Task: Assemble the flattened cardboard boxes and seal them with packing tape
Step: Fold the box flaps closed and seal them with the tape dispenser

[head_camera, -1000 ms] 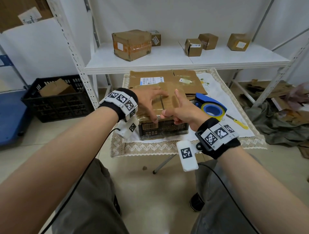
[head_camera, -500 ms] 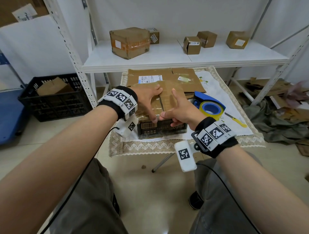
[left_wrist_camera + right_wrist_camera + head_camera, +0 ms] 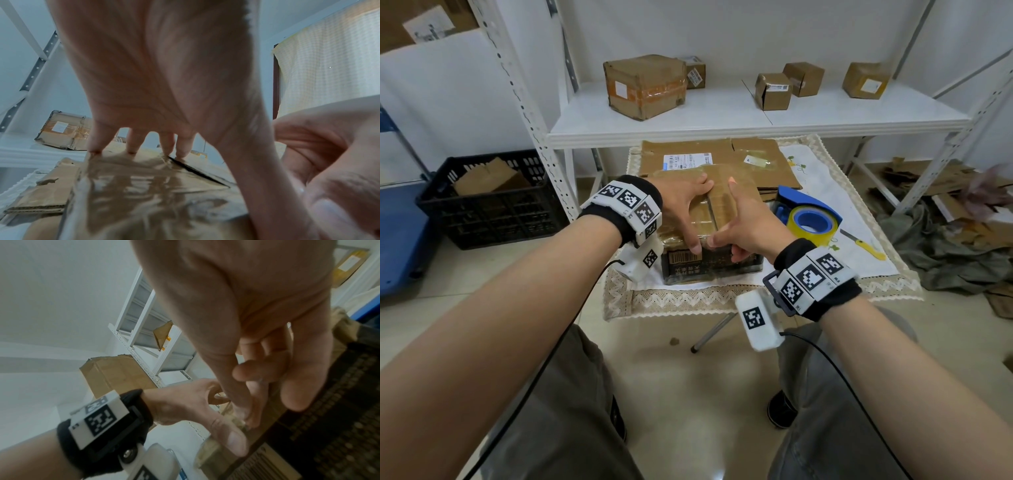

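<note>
Cardboard is under both my palms: the assembled box (image 3: pixel 712 240) is sitting at the near edge of the table (image 3: pixel 756 301), on its lace-trimmed cloth. My left hand (image 3: pixel 681 205) is pressing its straight, spread fingers flat on the taped left flap, thumb reaching down to the near top edge. My right hand (image 3: pixel 746 222) is resting on the right flap with its forefinger stretched along the centre seam, thumb meeting the left thumb, and the other fingers curling over the box's near edge. Just right of the box, the blue tape dispenser (image 3: pixel 808 219) is lying on the cloth, with a yellow-handled knife (image 3: pixel 863 243) beyond it toward the right edge. Behind the box, flattened cardboard sheets (image 3: pixel 722 161) are lying toward the far edge.
</note>
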A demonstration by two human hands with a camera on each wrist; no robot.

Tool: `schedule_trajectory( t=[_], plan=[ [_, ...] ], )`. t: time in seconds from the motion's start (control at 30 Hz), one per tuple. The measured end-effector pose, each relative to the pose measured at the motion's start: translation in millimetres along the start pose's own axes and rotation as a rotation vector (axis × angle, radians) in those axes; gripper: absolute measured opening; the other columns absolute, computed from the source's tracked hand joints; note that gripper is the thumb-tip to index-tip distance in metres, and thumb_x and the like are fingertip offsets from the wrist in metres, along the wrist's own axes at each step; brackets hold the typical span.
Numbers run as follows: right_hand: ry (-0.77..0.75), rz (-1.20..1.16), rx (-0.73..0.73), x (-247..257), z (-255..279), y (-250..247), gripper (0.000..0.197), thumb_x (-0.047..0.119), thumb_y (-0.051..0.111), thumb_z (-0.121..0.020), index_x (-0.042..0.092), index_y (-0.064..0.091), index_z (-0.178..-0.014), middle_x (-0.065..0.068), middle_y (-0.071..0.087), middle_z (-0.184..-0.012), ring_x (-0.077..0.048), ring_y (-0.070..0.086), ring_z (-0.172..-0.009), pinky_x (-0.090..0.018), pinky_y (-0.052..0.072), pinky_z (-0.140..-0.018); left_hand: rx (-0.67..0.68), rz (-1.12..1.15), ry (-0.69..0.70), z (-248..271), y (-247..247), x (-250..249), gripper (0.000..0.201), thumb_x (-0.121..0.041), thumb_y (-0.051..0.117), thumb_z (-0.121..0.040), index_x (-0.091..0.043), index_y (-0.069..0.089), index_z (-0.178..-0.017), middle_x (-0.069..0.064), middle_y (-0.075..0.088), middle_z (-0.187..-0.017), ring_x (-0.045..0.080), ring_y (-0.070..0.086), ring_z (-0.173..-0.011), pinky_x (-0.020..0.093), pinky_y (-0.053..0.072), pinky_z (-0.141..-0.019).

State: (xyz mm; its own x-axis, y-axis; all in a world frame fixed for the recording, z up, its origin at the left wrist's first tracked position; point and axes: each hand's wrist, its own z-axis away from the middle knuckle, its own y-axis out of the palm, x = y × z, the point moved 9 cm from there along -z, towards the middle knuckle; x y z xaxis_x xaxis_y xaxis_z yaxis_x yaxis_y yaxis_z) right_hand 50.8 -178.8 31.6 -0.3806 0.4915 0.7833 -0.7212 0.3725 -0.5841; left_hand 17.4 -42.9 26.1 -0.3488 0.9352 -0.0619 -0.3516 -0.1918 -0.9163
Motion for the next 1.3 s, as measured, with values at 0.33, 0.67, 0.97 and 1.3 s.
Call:
schedule_trajectory(
  t=[0.33, 0.67, 0.97, 1.3],
  plan=[
    [0.07, -0.147, 0.03, -8.6, 2.1, -1.2, 0.119, 0.004, 0.082, -0.084, 0.028, -0.004, -0.163, -0.012, 0.068, -0.1, -0.007, 0.051, -0.044, -0.032, 0.062, -0.054, 0.004, -0.017, 0.007, 3.2, -4.3, -4.5, 0.16, -0.077, 0.08, -0.041, -0.02, -0.006, -0.163, -0.004, -0.013, -0.17, 0.019, 0.003, -0.157, 0.034, 0.004, -0.125],
    [0.104, -0.316, 0.068, -16.6, 6.0, -8.0, 0.116, 0.0, 0.079, -0.084, 0.03, 0.001, -0.164, -0.005, 0.07, -0.095, -0.005, 0.048, -0.048, -0.025, 0.057, -0.051, -0.074, 0.052, 0.06, 4.6, -6.1, -1.2, 0.134, -0.058, 0.088, -0.065, -0.022, 0.004, -0.164, -0.002, -0.01, -0.171, 0.02, 0.006, -0.157, 0.037, 0.009, -0.125],
    [0.077, -0.22, 0.031, -17.2, 2.2, -9.0, 0.12, 0.0, 0.082, -0.082, 0.031, 0.0, -0.164, -0.005, 0.062, -0.088, -0.006, 0.047, -0.046, -0.031, 0.06, -0.052, -0.087, 0.039, 0.061, 4.0, -4.6, -0.6, 0.131, -0.07, 0.081, -0.064, -0.027, 0.008, -0.164, -0.004, -0.005, -0.171, 0.022, 0.009, -0.157, 0.045, 0.01, -0.126],
    [0.109, -0.258, -0.031, -32.6, 3.3, -3.8, 0.119, 0.005, 0.085, -0.08, 0.023, 0.002, -0.163, -0.01, 0.068, -0.108, -0.007, 0.046, -0.038, -0.025, 0.052, -0.042, -0.065, 0.075, 0.045, 7.7, -3.4, -8.7, 0.133, -0.059, 0.087, -0.065, -0.026, 0.004, -0.164, -0.003, -0.009, -0.171, 0.021, 0.007, -0.157, 0.04, 0.009, -0.125]
  ],
)
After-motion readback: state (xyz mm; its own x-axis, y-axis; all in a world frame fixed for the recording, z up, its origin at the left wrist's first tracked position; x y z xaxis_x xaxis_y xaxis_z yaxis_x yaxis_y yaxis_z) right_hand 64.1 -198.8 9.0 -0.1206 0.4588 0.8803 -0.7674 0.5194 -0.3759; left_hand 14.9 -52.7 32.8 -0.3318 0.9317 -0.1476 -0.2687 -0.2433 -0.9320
